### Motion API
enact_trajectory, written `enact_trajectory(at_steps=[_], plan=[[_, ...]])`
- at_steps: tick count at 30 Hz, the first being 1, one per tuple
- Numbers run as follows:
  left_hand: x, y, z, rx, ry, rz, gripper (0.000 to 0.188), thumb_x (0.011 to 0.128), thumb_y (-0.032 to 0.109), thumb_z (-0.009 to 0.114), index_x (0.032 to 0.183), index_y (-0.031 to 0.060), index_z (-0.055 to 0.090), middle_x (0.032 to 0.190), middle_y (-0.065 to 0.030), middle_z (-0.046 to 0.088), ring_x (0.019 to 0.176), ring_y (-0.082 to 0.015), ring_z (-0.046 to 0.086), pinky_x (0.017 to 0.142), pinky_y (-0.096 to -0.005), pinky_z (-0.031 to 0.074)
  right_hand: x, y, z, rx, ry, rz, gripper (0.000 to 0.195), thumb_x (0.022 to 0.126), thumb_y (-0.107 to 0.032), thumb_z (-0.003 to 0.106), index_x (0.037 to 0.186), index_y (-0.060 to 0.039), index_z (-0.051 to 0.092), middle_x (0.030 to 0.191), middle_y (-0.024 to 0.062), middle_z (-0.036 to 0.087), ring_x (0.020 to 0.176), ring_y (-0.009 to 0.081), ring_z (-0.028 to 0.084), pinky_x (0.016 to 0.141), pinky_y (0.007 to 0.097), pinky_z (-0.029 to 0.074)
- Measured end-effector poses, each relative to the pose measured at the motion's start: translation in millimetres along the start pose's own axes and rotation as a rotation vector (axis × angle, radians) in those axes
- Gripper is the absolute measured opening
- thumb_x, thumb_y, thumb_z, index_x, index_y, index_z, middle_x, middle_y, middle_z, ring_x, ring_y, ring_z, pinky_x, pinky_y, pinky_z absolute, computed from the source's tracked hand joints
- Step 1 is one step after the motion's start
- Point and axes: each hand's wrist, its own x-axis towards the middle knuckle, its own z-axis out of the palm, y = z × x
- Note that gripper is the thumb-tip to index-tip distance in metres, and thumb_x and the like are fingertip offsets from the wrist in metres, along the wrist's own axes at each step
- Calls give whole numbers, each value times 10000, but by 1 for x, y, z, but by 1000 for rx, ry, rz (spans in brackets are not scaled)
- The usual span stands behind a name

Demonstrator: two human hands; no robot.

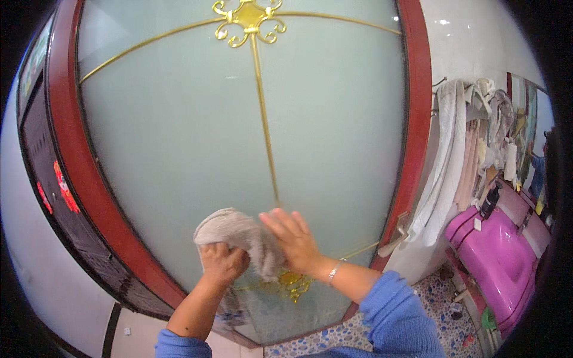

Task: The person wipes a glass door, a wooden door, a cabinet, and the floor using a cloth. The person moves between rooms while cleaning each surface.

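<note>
My left hand (224,263) grips a bunched greyish-beige cloth (230,226) in front of a frosted glass door panel (179,134). Part of the cloth hangs to the right, between my two hands. Beside it my right hand (297,244) is held flat with fingers extended, close to the cloth's right edge; I cannot tell whether the palm touches the glass. A gold bar (264,116) runs down the panel from a scrolled gold ornament (250,17). A lower gold ornament (294,282) is partly hidden behind my right hand and the cloth.
A red frame (416,112) surrounds the glass, with a lever handle (394,241) at right. Towels (447,156) hang on wall hooks beyond it. A pink washbasin (497,255) carries a dark pump bottle (491,200). Pebble-patterned flooring (322,338) lies below.
</note>
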Motion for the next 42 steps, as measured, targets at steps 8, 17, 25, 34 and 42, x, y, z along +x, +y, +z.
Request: enact_trajectory(at_steps=[8, 17, 25, 34, 42], plan=[[144, 53, 37, 37, 121, 83, 126, 590, 151, 598, 706, 112, 565, 830, -73, 469, 776, -241, 487, 649, -348, 356, 12, 82, -69, -206, 384, 289, 573, 727, -184, 561, 1230, -10, 350, 1369, 99, 245, 1276, 295, 182, 1016, 466, 109], [196, 67, 49, -54, 158, 152, 161, 604, 147, 617, 746, 98, 561, 868, -65, 478, 783, -220, 480, 663, -334, 351, 10, 118, -84, -355, 583, 425, 662, 732, -202, 573, 1275, 6, 256, 1361, 165, 222, 1268, 348, 171, 1020, 463, 96], [101, 17, 18, 58, 85, 318, 181, 601, 118, 562, 780, 147, 551, 669, 39, 472, 555, -113, 472, 498, -244, 313, -4, 84, -62, -304, 594, 397, 539, 738, -198, 572, 1211, -14, 389, 1326, 170, 287, 1234, 378, 229, 1001, 481, 172], [37, -24, -56, -277, 64, -176, 404, 686, 29, 638, 1059, 21, 486, 932, -125, 547, 750, -237, 547, 624, -304, 441, 42, 22, -79, 9, 646, 541, 277, 697, 43, 478, 970, 53, 523, 1135, 230, 445, 1065, 340, 412, 919, 375, 307], [33, -18, -116, -742, -329, -902, 222, 739, 57, 608, 950, 8, 559, 765, -64, 509, 668, -133, 481, 543, -218, 384, 73, -66, -147, 1029, 693, 535, 214, 751, 32, 474, 950, 24, 553, 891, 52, 584, 799, 113, 537, 749, 248, 419]])
